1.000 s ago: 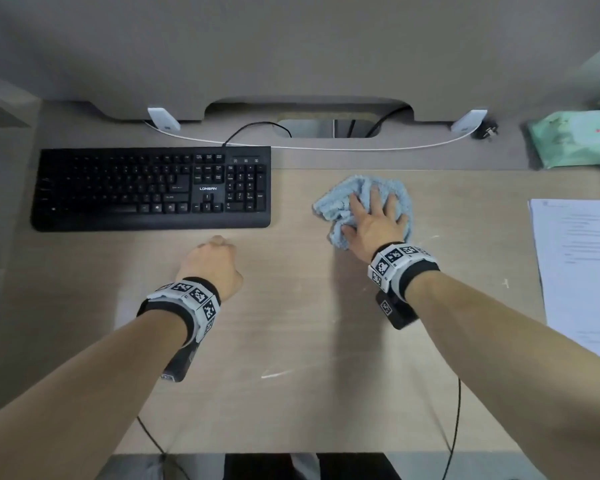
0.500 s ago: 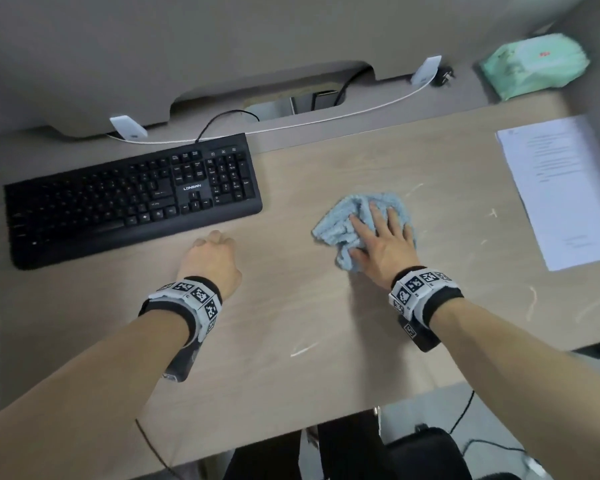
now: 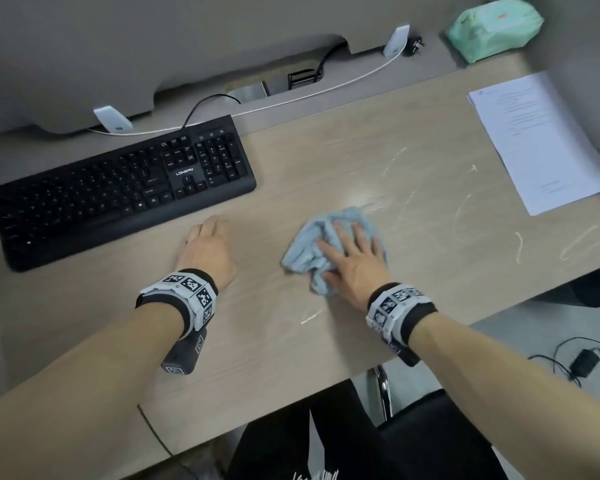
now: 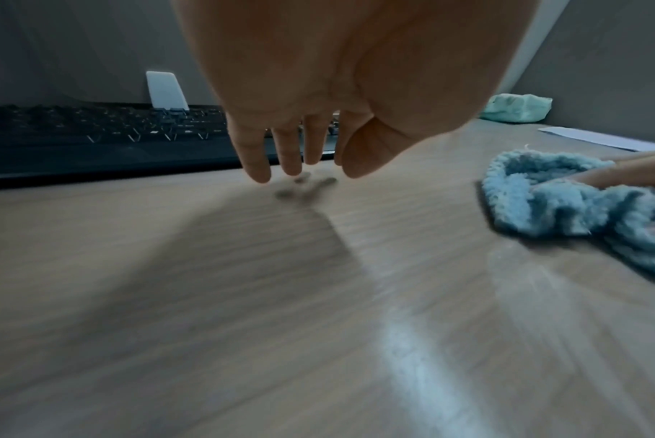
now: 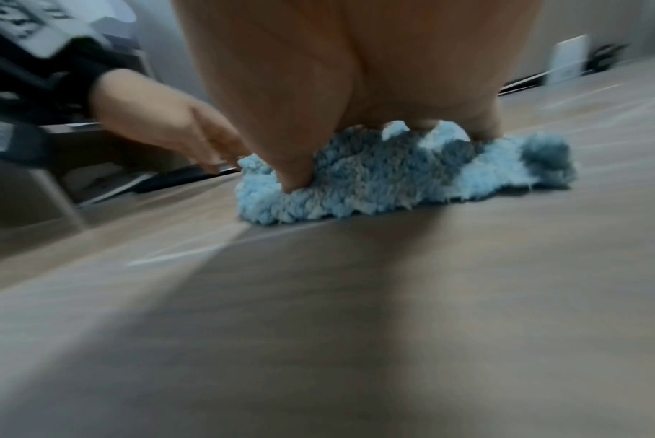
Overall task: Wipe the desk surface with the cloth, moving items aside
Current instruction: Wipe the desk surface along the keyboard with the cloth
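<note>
A crumpled light-blue cloth (image 3: 303, 252) lies on the wooden desk (image 3: 326, 161), near its front edge. My right hand (image 3: 355, 252) lies flat on the cloth with fingers spread and presses it down; in the right wrist view the fingertips sink into the cloth (image 5: 393, 177). My left hand (image 3: 208, 249) hovers just in front of the black keyboard (image 3: 118, 192), fingers hanging loosely and holding nothing (image 4: 292, 154). The cloth (image 4: 566, 207) lies to its right. White streaks mark the desk right of the cloth.
The keyboard lies at the back left with its cable running to a cut-out. A printed sheet of paper (image 3: 541, 140) lies at the right edge. A green wipes pack (image 3: 492, 27) sits at the back right corner. A chair and cables are below the desk front.
My right hand has dragged the cloth from the back of the desk toward the front edge. The left hand's fingers have loosened from a fist. The view has swung right.
</note>
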`<action>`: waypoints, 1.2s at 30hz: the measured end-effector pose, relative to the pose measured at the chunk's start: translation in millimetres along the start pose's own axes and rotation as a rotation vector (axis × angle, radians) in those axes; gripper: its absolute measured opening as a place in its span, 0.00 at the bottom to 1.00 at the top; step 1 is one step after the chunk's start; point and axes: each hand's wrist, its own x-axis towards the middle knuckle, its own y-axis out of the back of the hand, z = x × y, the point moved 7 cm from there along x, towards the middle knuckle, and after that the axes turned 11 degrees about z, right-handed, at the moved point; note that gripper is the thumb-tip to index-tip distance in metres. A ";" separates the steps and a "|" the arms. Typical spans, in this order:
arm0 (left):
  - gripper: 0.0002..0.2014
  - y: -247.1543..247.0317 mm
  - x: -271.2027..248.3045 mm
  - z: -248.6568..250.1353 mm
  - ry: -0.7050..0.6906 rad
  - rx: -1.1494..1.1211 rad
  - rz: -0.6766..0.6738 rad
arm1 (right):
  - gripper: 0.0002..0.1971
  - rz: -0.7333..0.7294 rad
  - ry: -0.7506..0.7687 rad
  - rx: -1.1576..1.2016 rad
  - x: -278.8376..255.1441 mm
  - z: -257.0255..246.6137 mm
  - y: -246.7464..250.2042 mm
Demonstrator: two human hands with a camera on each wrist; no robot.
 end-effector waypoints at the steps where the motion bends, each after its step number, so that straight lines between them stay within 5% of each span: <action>1: 0.33 1.2 -1.5 0.9 -0.002 -0.013 0.027 | 0.35 0.012 -0.078 0.010 1.0 16.2 3.7; 6: 0.30 -12.9 -18.2 4.5 -0.043 0.007 0.025 | 0.34 0.059 -0.241 0.034 7.8 13.9 10.7; 12: 0.31 -30.7 -32.9 9.1 -0.134 0.094 0.034 | 0.35 0.027 0.055 -0.008 -17.3 -59.4 -8.4; 16: 0.35 -32.1 -37.4 6.7 -0.118 0.075 -0.004 | 0.33 0.012 0.192 -0.043 -41.3 -48.7 -22.0; 22: 0.38 -25.4 -37.1 6.5 -0.096 0.046 -0.047 | 0.35 0.067 -0.093 -0.027 -39.1 8.0 -12.4; 26: 0.38 -27.8 -38.3 2.3 -0.125 0.046 -0.013 | 0.31 0.111 -0.264 0.024 -45.8 -25.2 -17.0; 32: 0.39 -34.7 -42.7 -5.4 -0.239 0.068 -0.053 | 0.34 0.040 -0.054 0.007 -84.4 -126.0 -52.6; 36: 0.37 -34.9 -60.3 -14.1 -0.289 0.053 -0.040 | 0.33 0.039 -0.046 -0.018 -110.3 -106.1 -57.6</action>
